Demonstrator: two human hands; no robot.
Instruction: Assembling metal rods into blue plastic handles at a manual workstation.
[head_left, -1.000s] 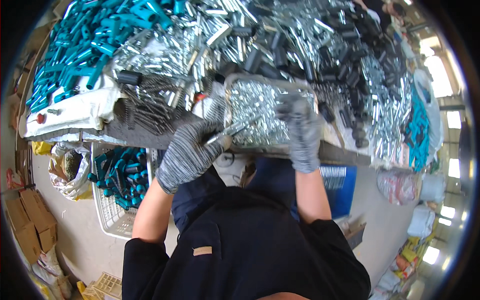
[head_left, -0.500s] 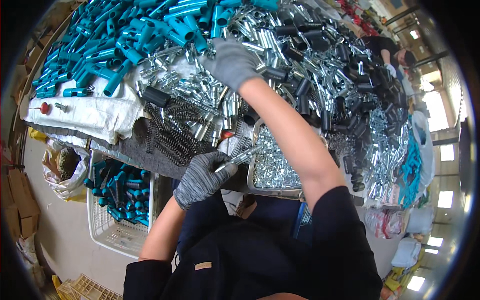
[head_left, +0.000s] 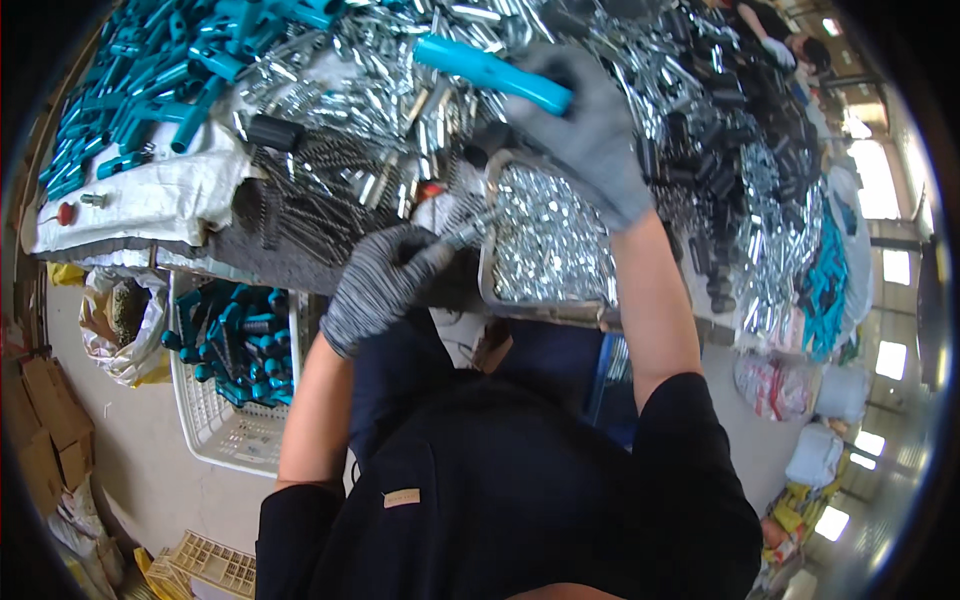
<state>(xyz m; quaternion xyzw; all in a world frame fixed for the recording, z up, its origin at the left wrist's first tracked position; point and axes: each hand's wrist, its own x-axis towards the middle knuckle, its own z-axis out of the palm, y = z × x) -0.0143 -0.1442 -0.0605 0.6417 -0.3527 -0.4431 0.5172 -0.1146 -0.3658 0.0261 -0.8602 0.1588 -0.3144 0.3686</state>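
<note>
My right hand point(head_left: 590, 130), in a grey glove, grips a teal plastic tube point(head_left: 490, 72) and holds it above the workbench. My left hand point(head_left: 385, 280), in a striped grey glove, pinches a small metal rod with a spring point(head_left: 468, 228) near the bench's front edge. Just right of it sits a metal tray point(head_left: 490, 170) filled with small shiny metal pieces. Beyond lie heaps of silver metal parts point(head_left: 370, 90) and dark coil springs point(head_left: 300, 205).
A pile of teal tubes point(head_left: 140, 90) covers the bench's far left on a white sack point(head_left: 140, 205). A white basket point(head_left: 235, 430) with teal parts stands on the floor left of me. Black parts point(head_left: 740, 120) lie far right; another person point(head_left: 770, 30) is at the top right.
My right hand has pulled back from the far pile, now gripping a teal tube. My left hand has stayed by the tray with the small metal rod.
</note>
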